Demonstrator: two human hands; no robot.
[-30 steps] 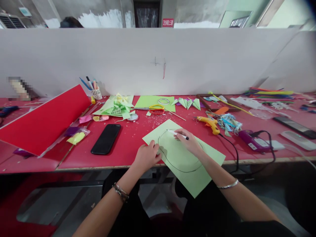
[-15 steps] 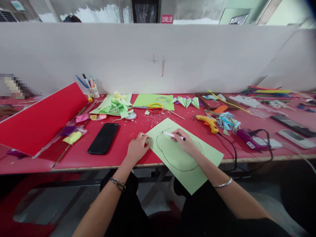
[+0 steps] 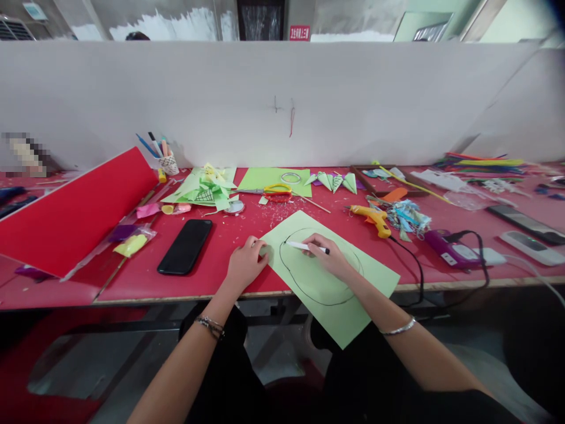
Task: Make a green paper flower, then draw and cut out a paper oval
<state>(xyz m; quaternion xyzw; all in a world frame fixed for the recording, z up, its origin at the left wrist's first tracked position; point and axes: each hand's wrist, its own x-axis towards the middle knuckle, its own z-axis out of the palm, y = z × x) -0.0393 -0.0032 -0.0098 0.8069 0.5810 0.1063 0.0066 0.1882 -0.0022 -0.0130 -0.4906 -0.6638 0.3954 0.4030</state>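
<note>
A light green sheet of paper (image 3: 326, 330) lies at a slant on the table and juts past its front edge. It carries a large rounded outline in dark line. My right hand (image 3: 325, 252) is closed round a white marker pen (image 3: 298, 245), whose tip meets the outline at its upper left. Over the left corner of the sheet rests my left hand (image 3: 248, 260), holding nothing, with bent fingers and the thumb apart. To the left of that hand is a black phone (image 3: 185, 247).
Scissors (image 3: 277, 189), green scraps (image 3: 207, 189) and folded green cones (image 3: 336, 182) lie behind the sheet. A yellow glue gun (image 3: 373, 218) with its cord and a purple device (image 3: 451, 249) are on the right. A red board (image 3: 83, 212) leans at left. A white partition (image 3: 220, 100) stands behind.
My right hand has shifted the marker pen's tip slightly left and down along the outline, adding a short stretch of line. My left hand and the sheet have stayed put.
</note>
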